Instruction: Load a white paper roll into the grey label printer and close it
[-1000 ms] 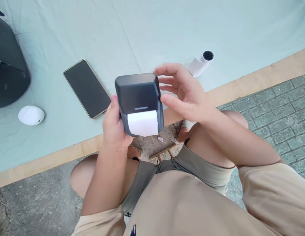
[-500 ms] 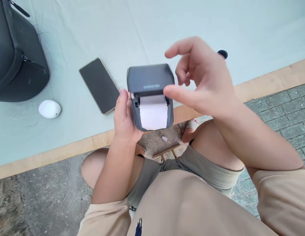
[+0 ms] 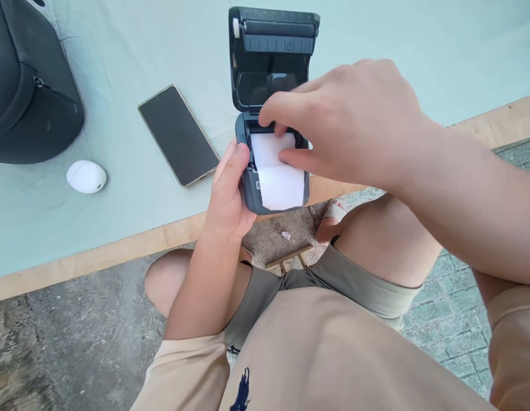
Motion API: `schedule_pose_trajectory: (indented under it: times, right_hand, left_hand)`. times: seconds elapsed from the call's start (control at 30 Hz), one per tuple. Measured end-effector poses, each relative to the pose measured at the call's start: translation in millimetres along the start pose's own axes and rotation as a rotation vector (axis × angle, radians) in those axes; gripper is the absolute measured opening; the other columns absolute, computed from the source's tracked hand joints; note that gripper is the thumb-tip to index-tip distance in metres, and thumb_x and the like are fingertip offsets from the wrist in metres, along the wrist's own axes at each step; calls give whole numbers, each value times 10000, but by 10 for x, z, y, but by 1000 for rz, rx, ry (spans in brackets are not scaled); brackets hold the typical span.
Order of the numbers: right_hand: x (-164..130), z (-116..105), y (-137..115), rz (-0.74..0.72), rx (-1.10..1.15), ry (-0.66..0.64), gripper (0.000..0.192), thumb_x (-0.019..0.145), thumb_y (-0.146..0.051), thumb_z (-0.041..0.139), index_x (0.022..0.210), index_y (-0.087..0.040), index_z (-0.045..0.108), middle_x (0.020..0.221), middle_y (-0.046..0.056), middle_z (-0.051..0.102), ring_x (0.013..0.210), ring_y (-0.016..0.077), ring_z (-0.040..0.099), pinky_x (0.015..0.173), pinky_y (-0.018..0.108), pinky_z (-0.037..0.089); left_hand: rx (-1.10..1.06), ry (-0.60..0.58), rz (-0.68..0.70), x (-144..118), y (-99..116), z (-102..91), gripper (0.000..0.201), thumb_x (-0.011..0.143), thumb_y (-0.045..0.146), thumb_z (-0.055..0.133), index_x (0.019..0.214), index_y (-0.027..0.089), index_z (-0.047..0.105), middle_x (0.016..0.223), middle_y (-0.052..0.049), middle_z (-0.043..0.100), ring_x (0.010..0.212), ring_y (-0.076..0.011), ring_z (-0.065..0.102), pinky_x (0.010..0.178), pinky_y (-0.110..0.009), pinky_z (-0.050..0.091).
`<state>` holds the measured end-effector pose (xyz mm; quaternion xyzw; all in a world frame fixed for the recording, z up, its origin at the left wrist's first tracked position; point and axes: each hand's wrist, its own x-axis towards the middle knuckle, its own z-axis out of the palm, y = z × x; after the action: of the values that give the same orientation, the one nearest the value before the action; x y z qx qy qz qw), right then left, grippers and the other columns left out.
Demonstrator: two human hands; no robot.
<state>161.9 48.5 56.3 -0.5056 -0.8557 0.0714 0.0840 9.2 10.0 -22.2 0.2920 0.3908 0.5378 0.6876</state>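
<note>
The small printer (image 3: 271, 108) is matt dark grey plastic, and the roll (image 3: 276, 177) inside it is smooth white paper. Left of the printer lie a phone (image 3: 178, 135) with a glossy black glass face and a smooth white plastic case (image 3: 86, 176), both on a pale, creased cloth (image 3: 119, 51). Beyond the cloth's near edge runs bare wood (image 3: 97, 262), then rough stone paving (image 3: 55, 342).

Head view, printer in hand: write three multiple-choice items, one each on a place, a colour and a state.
1. Where does the phone lie?
A. on the pale cloth, left of the printer
B. on the paving
C. on the person's lap

2. What colour is the paper in the printer?
A. yellow
B. white
C. blue

3. How is the printer's lid?
A. shut
B. taken off
C. swung open

Answers: 1 A, it lies flat on the cloth beside the left hand. 2 B, a white strip shows under the right hand. 3 C, the lid stands raised, its inside showing.
</note>
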Motion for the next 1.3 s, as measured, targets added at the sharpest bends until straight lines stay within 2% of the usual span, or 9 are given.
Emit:
schedule_pose_trajectory:
  times: [0.27,0.4,0.5,0.6,0.8,0.93,1.1,1.2,1.3]
  right_hand:
    - [79,17,-22,36,-66,-126,183,724,-242,676,878,-266,580,666,41,528,730,266,601,667,462,521]
    - [-100,-83,168,30,477,9,354,681,-266,686,1023,-289,601,853,-7,660,650,154,564,529,327,418]
    - [-209,-32,335,266,1087,339,355,608,-155,572,947,-247,622,785,-23,614,474,70,416,382,278,227]
    - [-225,204,474,488,1392,416,288,601,-299,570,881,-233,589,690,-10,555,429,86,397,344,272,168]
    - [-274,563,584,279,1065,407,398,719,-490,763,932,-262,517,863,7,626,720,156,611,640,326,534]
    - [-298,598,632,158,698,371,306,805,-390,704,1056,-297,557,1152,33,609,1070,245,587,994,453,498]
    - [-334,538,662,229,586,241,544,736,-350,758,1210,-317,491,1189,52,613,1094,293,607,1004,505,498]
    - [-457,353,700,44,652,447,477,839,-387,665,1270,-317,476,1307,47,568,1179,235,596,1033,402,492]
    - [-542,257,839,127,486,718,297,882,-335,604,1169,-276,553,1216,60,582,1129,219,577,993,380,472]
  left_hand:
    - [-54,-82,19,2,-15,-13,247,908,404,606,1069,227,670,1131,-46,713,1385,-273,505,1109,-376,487]
    - [-70,-64,-15,2,1,-5,240,909,405,598,1041,218,671,1125,-44,724,1368,-274,518,1112,-382,475]
    - [-86,-56,-29,13,8,-16,233,912,416,584,1006,229,687,1104,-39,732,1315,-288,560,1060,-406,505]
    - [-131,-103,-53,24,16,-26,318,947,448,504,1004,206,704,1088,-56,739,1137,-272,669,971,-419,562]
    - [-181,-120,-33,37,30,-15,455,1010,423,344,1086,158,706,1023,-48,762,939,-201,727,916,-370,608]
    - [-157,-109,-45,31,50,-8,443,1008,442,361,1101,176,703,1033,-43,766,1085,-217,704,1016,-361,554]
    - [-125,-107,-50,24,70,-5,400,992,443,409,1095,199,707,1106,-20,762,1211,-252,645,1048,-381,530]
    - [-97,-80,-63,31,69,-10,417,967,486,432,1140,211,693,1103,-23,763,1228,-285,632,1041,-415,538]
    - [-85,-71,-78,35,69,-12,435,961,505,432,1120,205,704,1108,-27,764,1249,-295,617,1043,-421,539]
